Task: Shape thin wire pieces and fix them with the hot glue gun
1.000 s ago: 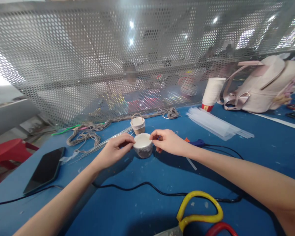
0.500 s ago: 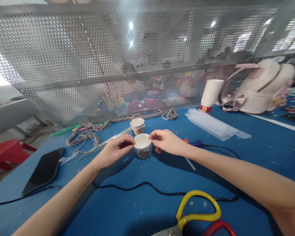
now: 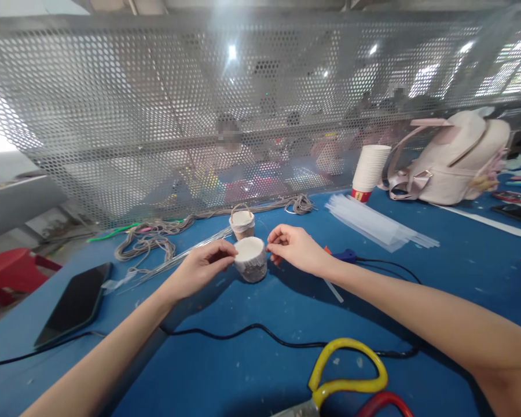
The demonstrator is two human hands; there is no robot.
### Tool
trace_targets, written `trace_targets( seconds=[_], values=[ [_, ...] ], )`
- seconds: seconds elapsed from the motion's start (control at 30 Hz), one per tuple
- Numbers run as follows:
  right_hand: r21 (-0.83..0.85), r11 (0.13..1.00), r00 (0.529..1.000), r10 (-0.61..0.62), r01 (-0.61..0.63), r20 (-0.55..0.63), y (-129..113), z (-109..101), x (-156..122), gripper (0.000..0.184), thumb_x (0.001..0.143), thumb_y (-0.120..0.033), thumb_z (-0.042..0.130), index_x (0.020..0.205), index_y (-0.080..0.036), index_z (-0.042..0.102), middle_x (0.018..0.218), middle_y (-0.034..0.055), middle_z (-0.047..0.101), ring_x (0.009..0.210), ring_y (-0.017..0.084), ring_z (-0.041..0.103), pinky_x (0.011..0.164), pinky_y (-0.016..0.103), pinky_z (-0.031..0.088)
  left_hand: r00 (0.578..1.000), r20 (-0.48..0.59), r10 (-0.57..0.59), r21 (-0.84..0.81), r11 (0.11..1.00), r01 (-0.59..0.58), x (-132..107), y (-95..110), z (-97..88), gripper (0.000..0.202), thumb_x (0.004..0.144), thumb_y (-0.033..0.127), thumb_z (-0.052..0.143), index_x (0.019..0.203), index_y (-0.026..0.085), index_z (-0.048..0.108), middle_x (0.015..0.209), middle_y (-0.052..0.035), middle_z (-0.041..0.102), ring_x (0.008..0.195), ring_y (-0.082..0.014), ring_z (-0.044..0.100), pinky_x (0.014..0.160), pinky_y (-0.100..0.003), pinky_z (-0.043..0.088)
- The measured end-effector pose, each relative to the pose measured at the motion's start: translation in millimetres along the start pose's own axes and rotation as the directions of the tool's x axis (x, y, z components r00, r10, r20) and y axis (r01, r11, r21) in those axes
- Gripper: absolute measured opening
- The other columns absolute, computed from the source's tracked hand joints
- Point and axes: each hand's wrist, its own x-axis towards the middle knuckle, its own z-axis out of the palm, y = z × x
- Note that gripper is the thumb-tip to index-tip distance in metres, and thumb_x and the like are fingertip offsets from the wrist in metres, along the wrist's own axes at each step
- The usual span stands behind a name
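Observation:
A small cup wrapped in grey-brown material with a white rim [image 3: 252,267] is in front of me, tilted slightly. My left hand [image 3: 208,262] pinches its left rim between thumb and fingers. Just off the right rim, my right hand [image 3: 290,248] has its thumb and fingertips pressed together; whatever they hold is too small to make out. Right behind stands a similar small cup with an arched handle [image 3: 243,229]. A blue glue gun [image 3: 346,255] lies partly hidden behind my right forearm, and a clear glue stick [image 3: 334,291] is below that arm.
Yellow-and-red-handled scissors [image 3: 351,382] and a black cable [image 3: 252,329] lie nearest me. At left are a phone [image 3: 76,304], grey cord [image 3: 145,246] and thin wires [image 3: 186,253]. Translucent strips [image 3: 373,223], stacked paper cups [image 3: 371,171] and a backpack [image 3: 455,168] lie right, before a perforated metal screen [image 3: 156,104].
My right fingertips have come away slightly from the cup's right rim. The cup has tipped a little, with my left hand still at its rim. The view has shifted slightly.

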Motion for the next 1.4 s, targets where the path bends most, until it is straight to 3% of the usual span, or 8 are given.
trace_targets(
  seconds=[0.3, 0.47, 0.57, 0.7, 0.8, 0.9, 1.07, 1.4],
  values=[
    [-0.131, 0.986, 0.994, -0.108, 0.104, -0.03, 7, 1, -4, 0.009, 0.079, -0.016, 0.052, 0.08, -0.016, 0.06, 0.059, -0.0025, 0.059, 0.051, 0.011, 0.058, 0.052, 0.022, 0.047, 1.0, -0.017, -0.016, -0.035, 0.999, 0.015, -1, 5, 4.5, 0.012, 0.079, 0.026, 0.058, 0.086, 0.019, 0.065, 0.082, -0.0012, 0.067, 0.067, -0.0125, 0.057, 0.062, -0.024, 0.049],
    [-0.271, 0.941, 0.976, -0.215, 0.202, -0.02, 9, 2, -7, 0.046, 0.079, -0.011, 0.05, 0.124, -0.02, 0.051, 0.061, -0.0046, 0.059, 0.054, 0.011, 0.058, 0.058, 0.023, 0.047, 0.999, -0.035, -0.04, -0.064, 0.997, 0.038, -1, 6, 5.8, 0.011, 0.078, 0.026, 0.059, 0.085, 0.02, 0.064, 0.081, -0.0013, 0.067, 0.062, -0.0117, 0.056, 0.057, -0.024, 0.048],
    [-0.306, 0.924, 0.971, -0.24, 0.23, 0.005, 8, 3, -8, 0.055, 0.081, -0.012, 0.048, 0.134, -0.023, 0.043, 0.063, -0.0045, 0.059, 0.055, 0.011, 0.058, 0.06, 0.023, 0.047, 0.998, -0.036, -0.059, -0.085, 0.995, 0.056, -1, 6, 5.7, 0.012, 0.078, 0.027, 0.06, 0.085, 0.02, 0.065, 0.079, -0.0013, 0.066, 0.06, -0.0113, 0.055, 0.056, -0.024, 0.048],
    [-0.326, 0.911, 0.964, -0.266, 0.254, 0.009, 1, 0, -9, 0.041, 0.089, -0.025, 0.045, 0.129, -0.022, 0.051, 0.071, -0.0005, 0.063, 0.052, 0.011, 0.056, 0.058, 0.025, 0.048, 0.997, -0.023, -0.068, -0.101, 0.993, 0.065, -1, 9, 5.0, 0.014, 0.078, 0.028, 0.06, 0.086, 0.019, 0.066, 0.077, -0.0016, 0.067, 0.061, -0.012, 0.056, 0.057, -0.025, 0.049],
    [-0.327, 0.884, 0.928, -0.369, 0.332, -0.055, -9, -3, -9, 0.028, 0.088, -0.027, 0.047, 0.108, -0.02, 0.065, 0.085, 0.004, 0.065, 0.06, 0.011, 0.057, 0.06, 0.025, 0.047, 0.997, 0.004, -0.071, -0.093, 0.993, 0.071, -2, 15, 3.1, 0.015, 0.078, 0.029, 0.06, 0.086, 0.019, 0.067, 0.079, -0.0024, 0.067, 0.063, -0.0125, 0.056, 0.057, -0.025, 0.049],
    [-0.266, 0.896, 0.913, -0.394, 0.356, -0.104, -19, -7, -9, 0.018, 0.085, -0.022, 0.052, 0.091, -0.017, 0.068, 0.084, 0.0044, 0.064, 0.062, 0.011, 0.055, 0.058, 0.024, 0.046, 0.997, 0.023, -0.075, -0.096, 0.992, 0.077, -2, 25, 0.3, 0.014, 0.078, 0.029, 0.061, 0.085, 0.019, 0.068, 0.078, -0.0026, 0.066, 0.064, -0.0124, 0.056, 0.056, -0.024, 0.048],
    [-0.065, 0.96, 0.957, -0.276, 0.271, -0.087, -28, -6, -13, 0.025, 0.081, -0.018, 0.053, 0.104, -0.017, 0.061, 0.068, -0.0024, 0.058, 0.049, 0.008, 0.05, 0.048, 0.022, 0.046, 0.998, -0.019, -0.06, -0.189, 0.98, 0.056, -6, 39, -2.9, 0.014, 0.077, 0.029, 0.062, 0.086, 0.019, 0.066, 0.072, -0.0018, 0.063, 0.058, -0.0117, 0.054, 0.053, -0.024, 0.048],
    [0.107, 0.973, 0.978, -0.197, 0.203, -0.065, -20, 3, -20, 0.022, 0.078, -0.018, 0.056, 0.099, -0.018, 0.062, 0.065, -0.0037, 0.058, 0.051, 0.009, 0.057, 0.051, 0.024, 0.053, 0.994, -0.01, -0.105, -0.217, 0.971, 0.1, -16, 41, -2.0, 0.012, 0.076, 0.028, 0.062, 0.084, 0.02, 0.067, 0.072, -0.0012, 0.064, 0.06, -0.0123, 0.054, 0.053, -0.024, 0.047]
  ],
)
